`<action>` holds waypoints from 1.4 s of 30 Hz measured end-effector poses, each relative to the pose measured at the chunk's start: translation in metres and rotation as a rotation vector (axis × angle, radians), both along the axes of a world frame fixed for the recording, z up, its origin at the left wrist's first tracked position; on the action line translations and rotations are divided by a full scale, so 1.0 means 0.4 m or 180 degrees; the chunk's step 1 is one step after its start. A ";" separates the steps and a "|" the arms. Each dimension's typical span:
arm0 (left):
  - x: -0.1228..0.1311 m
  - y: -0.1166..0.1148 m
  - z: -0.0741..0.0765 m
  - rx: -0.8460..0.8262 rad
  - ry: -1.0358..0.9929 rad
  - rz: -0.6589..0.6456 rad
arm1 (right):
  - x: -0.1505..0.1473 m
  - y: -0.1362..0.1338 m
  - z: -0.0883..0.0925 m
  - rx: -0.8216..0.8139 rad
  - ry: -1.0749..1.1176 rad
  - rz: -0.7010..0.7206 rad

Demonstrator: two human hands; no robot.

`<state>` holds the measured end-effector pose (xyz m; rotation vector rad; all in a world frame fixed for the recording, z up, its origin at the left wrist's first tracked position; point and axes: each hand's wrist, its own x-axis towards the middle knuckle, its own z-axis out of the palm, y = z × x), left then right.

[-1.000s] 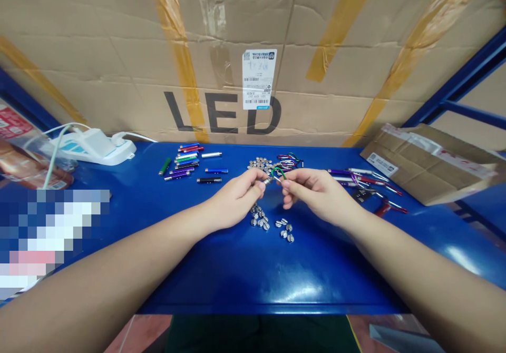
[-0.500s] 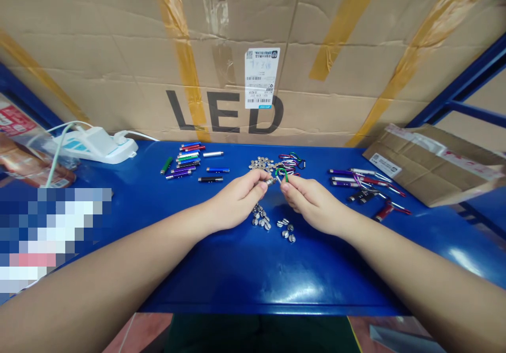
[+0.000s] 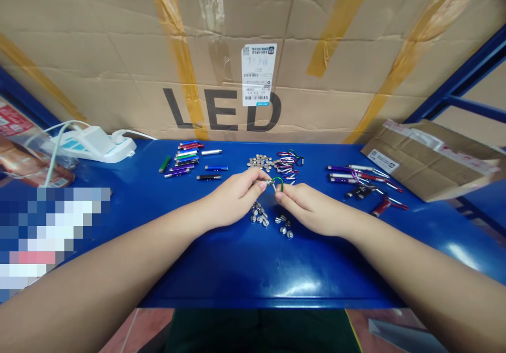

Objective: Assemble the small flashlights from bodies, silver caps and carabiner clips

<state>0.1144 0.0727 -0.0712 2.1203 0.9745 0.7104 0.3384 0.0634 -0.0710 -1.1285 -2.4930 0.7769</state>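
Over the middle of the blue table, my left hand (image 3: 236,199) pinches a small silver metal piece (image 3: 270,182), mostly hidden by the fingertips. My right hand (image 3: 308,207) is closed on a green carabiner (image 3: 280,179), its curved side facing up. The carabiner's end meets the metal piece; whether it is hooked through I cannot tell. Below the hands lie two groups of slotted silver caps, one near my left hand (image 3: 259,218) and one nearer my right (image 3: 283,228). Just beyond are button cells (image 3: 259,161) and a heap of coloured carabiners (image 3: 290,159).
Several coloured metal tubes (image 3: 185,159) lie at left. At right are tubes with carabiners attached (image 3: 346,178), beside a small cardboard box (image 3: 427,158). A white power strip (image 3: 98,145) stands back left. A large carton (image 3: 221,37) closes off the table's (image 3: 253,284) rear.
My right hand has moved slightly left, bringing the green carabiner against the metal piece in my left hand. The view has shifted a little.
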 end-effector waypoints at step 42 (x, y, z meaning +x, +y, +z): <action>-0.057 0.043 0.006 0.0373 0.0394 0.0431 | 0.309 0.188 0.016 -0.0161 0.1979 -0.3043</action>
